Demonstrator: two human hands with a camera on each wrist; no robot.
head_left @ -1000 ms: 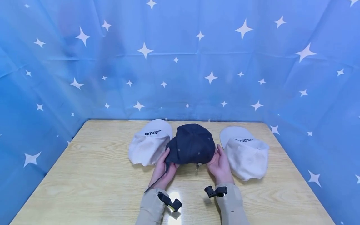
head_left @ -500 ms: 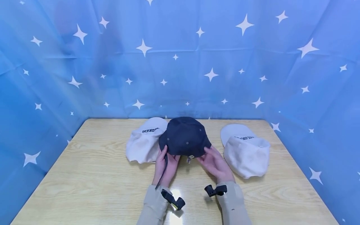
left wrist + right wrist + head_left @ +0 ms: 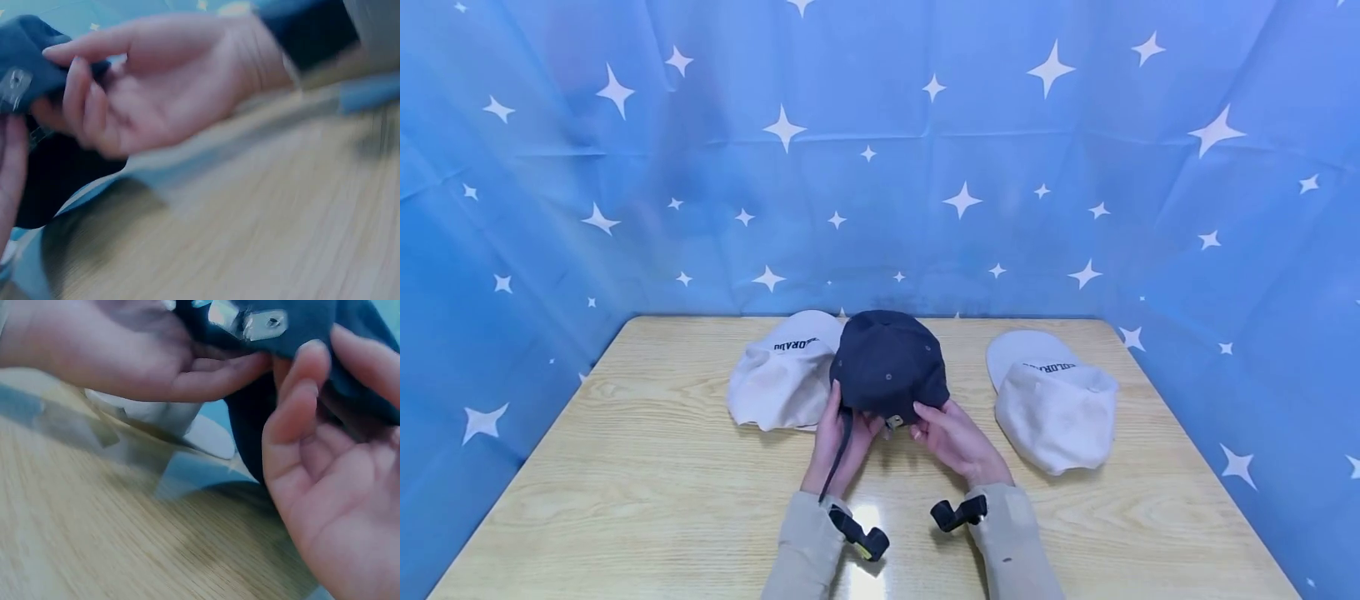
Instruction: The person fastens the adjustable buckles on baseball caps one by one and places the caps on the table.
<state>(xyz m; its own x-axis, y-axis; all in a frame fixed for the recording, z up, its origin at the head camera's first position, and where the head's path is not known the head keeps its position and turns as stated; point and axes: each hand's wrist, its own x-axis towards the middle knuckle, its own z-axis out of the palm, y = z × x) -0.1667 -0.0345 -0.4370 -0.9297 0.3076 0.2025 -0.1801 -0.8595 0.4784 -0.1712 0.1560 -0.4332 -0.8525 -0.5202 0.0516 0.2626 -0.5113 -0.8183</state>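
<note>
A dark navy baseball cap (image 3: 889, 358) is held above the middle of the table, its crown facing up and its back rim towards me. My left hand (image 3: 841, 446) holds its left side, thumb on the outside and fingers underneath. With thumb and fingers my right hand (image 3: 957, 440) pinches the back edge, right of a metal buckle (image 3: 265, 325). A dark strap (image 3: 838, 458) hangs down over the left hand. In the left wrist view, the right hand's fingers (image 3: 94, 103) curl at the cap's edge. The brim cannot be made out.
One white cap (image 3: 778, 383) with black lettering lies just left of the navy cap, partly behind it. Another white lettered cap (image 3: 1060, 417) lies on the right of the wooden table (image 3: 625, 483). A blue star-patterned curtain (image 3: 880, 167) surrounds the back and sides.
The navy cap has moved left and turned, so its brim no longer shows at the left. My right hand has shifted left to the back rim. The left white cap has slid slightly left.
</note>
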